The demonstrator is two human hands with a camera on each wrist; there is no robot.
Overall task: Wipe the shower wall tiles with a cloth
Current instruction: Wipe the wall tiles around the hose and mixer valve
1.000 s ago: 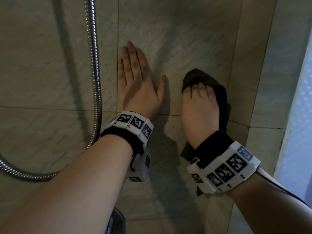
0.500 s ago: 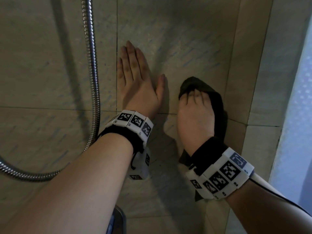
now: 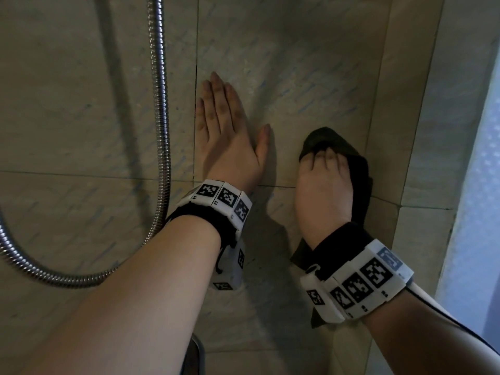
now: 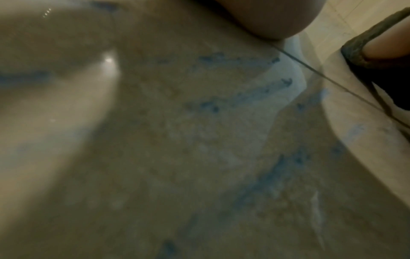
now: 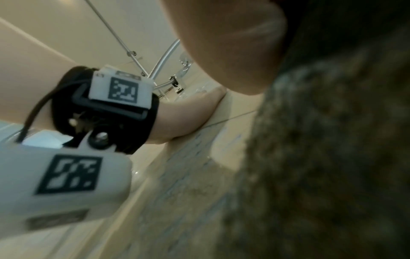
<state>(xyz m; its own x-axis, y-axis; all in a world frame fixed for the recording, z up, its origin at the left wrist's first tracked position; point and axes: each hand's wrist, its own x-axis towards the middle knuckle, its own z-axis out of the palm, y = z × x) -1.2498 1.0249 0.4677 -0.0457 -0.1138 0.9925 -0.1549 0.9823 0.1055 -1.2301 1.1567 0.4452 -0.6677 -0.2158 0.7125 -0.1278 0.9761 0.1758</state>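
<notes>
Two hands lie against the tiles (image 3: 311, 77), and the grout line (image 3: 196, 77) running up the wall serves as the landmark. The left hand (image 3: 230, 136) is flat on the wall just right of that line, fingers straight and together, thumb spread out to the right, holding nothing. The right hand (image 3: 322, 190) is further right of the line, well clear of it, pressing the cloth (image 3: 351, 169) to the wall; its fingers bend down onto the dark fabric, which sticks out above the fingertips, along the hand's right edge and below the wrist. Whether the thumb hooks under the cloth cannot be told. A hose (image 3: 159, 104) hangs left of the line and loops away at lower left.

Only the head view shows both hands whole. The left wrist view is blurred and close to the wall: it gives the blue-flecked tile surface (image 4: 221, 140), a grout line, the heel of the left hand (image 4: 266, 17) at top, and at right the cloth (image 4: 377, 70) edge with a finger of the right hand (image 4: 390, 45) on it. The right wrist view alone shows the cloth's (image 5: 332, 157) fuzzy weave filling the right side, the right hand's (image 5: 233, 43) palm above it, the left hand (image 5: 188, 119) resting on the wall from the side, its wrist strap with marker blocks, and chrome fittings (image 5: 179, 82) beyond, small and unclear.
</notes>
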